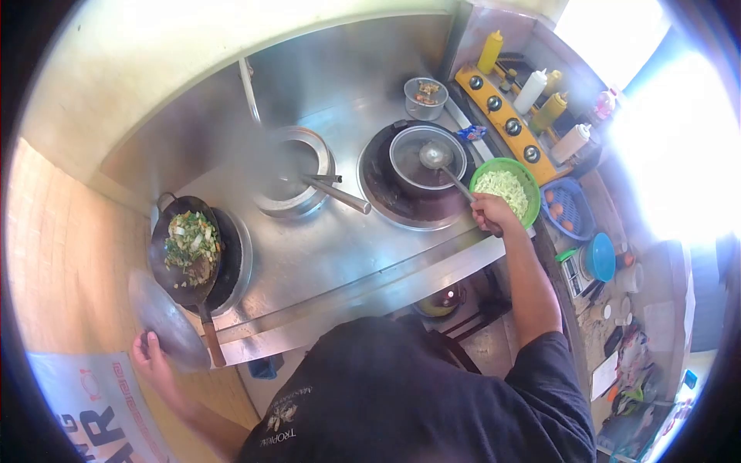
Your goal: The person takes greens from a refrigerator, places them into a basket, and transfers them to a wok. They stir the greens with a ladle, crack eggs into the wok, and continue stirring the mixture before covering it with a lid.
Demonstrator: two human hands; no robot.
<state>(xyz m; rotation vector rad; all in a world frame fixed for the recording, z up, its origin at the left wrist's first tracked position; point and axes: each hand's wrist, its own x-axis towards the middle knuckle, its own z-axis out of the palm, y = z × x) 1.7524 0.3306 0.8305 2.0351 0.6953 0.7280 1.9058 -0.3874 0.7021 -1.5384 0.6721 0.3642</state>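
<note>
My right hand (491, 212) grips the handle of a metal ladle (437, 157), whose bowl hangs over a steel bowl (427, 158) set in the right burner well. Just right of that hand stands a green bowl (505, 190) of shredded pale cabbage. My left hand (150, 356) holds a round metal lid (167, 320) by its lower edge, below a black wok (186, 248) full of chopped greens on the left burner. The wok's wooden handle (211, 339) points toward me.
A steaming pot (296, 171) with a long handle sits in the middle burner. A small steel bowl of food (425, 97) stands at the back. Squeeze bottles (531, 91) line a yellow knob panel (505, 122). A blue basket (568, 208) with eggs and cluttered shelves are at the right.
</note>
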